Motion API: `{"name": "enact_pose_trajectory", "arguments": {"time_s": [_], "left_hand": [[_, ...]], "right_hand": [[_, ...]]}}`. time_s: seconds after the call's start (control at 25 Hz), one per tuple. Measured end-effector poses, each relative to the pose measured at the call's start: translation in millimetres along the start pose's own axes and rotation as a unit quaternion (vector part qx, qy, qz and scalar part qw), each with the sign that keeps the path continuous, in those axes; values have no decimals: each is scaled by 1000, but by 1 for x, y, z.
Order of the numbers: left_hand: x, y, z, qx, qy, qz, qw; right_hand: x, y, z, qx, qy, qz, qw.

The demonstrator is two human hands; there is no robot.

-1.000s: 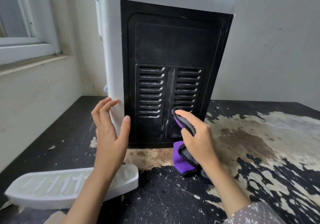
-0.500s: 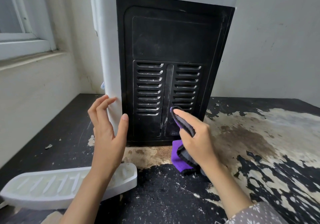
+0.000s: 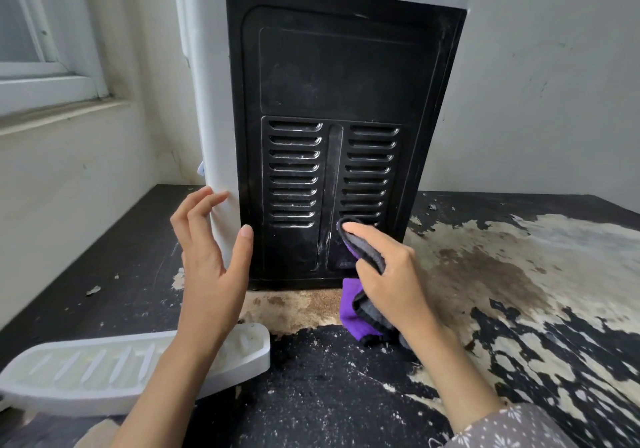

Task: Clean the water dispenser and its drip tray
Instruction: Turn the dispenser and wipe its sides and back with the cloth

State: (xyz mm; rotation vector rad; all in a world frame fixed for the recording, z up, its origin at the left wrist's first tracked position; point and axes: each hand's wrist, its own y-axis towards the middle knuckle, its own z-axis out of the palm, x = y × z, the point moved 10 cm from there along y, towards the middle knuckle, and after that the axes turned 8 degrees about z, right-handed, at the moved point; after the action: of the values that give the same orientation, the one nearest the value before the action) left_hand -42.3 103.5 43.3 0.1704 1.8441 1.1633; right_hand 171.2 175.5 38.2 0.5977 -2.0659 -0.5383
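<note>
Head view. Dispenser (image 3: 322, 101) stands upright on the table (image 3: 519, 309), black back panel (image 3: 332, 77) facing the camera, its top cut off by the frame. White side edge runs down at left; wall close behind, window sill (image 3: 59, 115) at far left.

Left hand (image 3: 211, 267), fingers straight and spread, braces the white corner: fingertips on the side, thumb just at the black panel's edge.

Right hand (image 3: 391, 281) grips a purple-grey cloth (image 3: 360, 316), forefinger pressing a fold of it against the panel just below the right vent (image 3: 370, 174). The rest of the cloth trails to the tabletop.

Drip tray (image 3: 104, 375) lies flat at lower left, apart from the dispenser, partly under the left forearm.

Open tabletop to the right, its dark coating peeled in pale patches, gritty near the base.
</note>
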Motion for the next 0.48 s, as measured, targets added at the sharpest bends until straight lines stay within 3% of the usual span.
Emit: {"name": "enact_pose_trajectory", "arguments": {"time_s": [0.08,0.2,0.36,0.48], "left_hand": [[0,0,0,1,1,0,1000],[1,-1,0,3,0,2,1000],[1,-1,0,3,5,0,1000],[-1,0,-1,4,6,-3,1000]], "right_hand": [[-4,3,-14,-18,-26,4,999],[-4,3,-47,-113,-55,-15,992],[27,-12,-57,-201,-130,-135,961],[33,-18,-71,-283,-109,-118,945]]}}
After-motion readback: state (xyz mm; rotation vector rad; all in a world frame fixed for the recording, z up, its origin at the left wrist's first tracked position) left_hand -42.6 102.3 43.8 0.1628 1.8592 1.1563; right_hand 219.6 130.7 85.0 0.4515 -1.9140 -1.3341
